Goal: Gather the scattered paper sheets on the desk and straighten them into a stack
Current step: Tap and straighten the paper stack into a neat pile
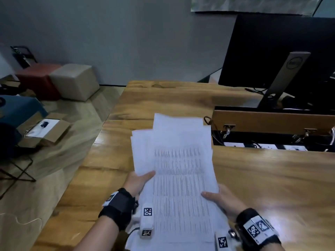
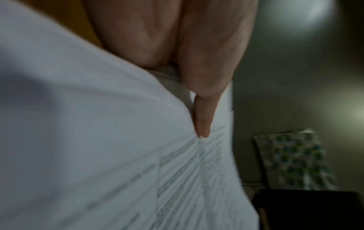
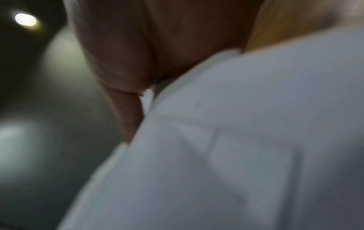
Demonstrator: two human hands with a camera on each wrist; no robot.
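Sheets (image 1: 178,171) fanned, held above desk (image 1: 262,178) | left hand (image 1: 138,180) and right hand (image 1: 222,198) each pinch a side edge, likely loosely | tip upright, tap edges on desk

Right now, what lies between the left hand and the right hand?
The paper sheets, still uneven, span the gap. The left hand grips their left edge and the right hand their right edge, above the desk. The head view shows this.
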